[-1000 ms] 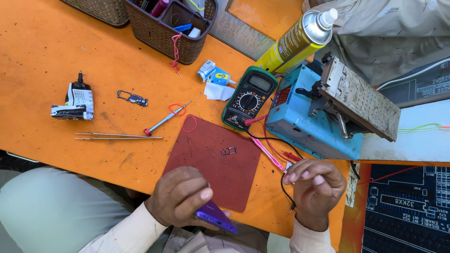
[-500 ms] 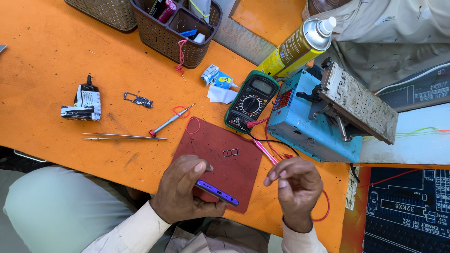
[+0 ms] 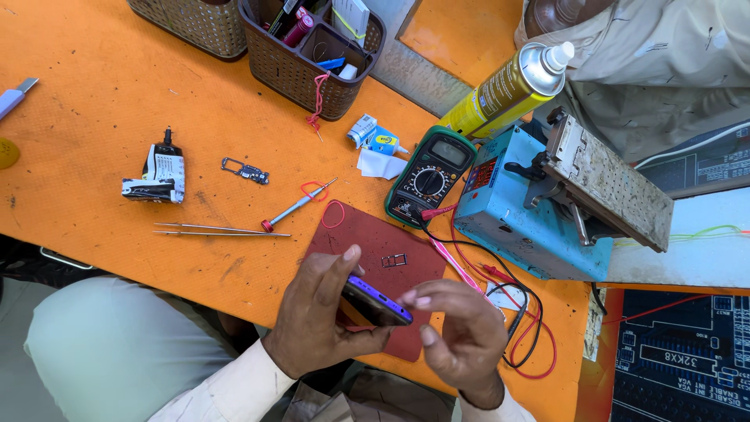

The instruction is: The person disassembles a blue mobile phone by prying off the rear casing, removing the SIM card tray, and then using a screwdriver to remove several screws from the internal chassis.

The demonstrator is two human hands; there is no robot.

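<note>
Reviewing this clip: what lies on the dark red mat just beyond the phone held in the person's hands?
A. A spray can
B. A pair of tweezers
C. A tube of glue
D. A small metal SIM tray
D: a small metal SIM tray lies on the dark red mat, just past the purple-edged phone held in the left hand, with the right hand at its end.

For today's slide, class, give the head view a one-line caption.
Left hand holds a purple phone edge-on over a dark red mat; right hand touches its end.
</note>
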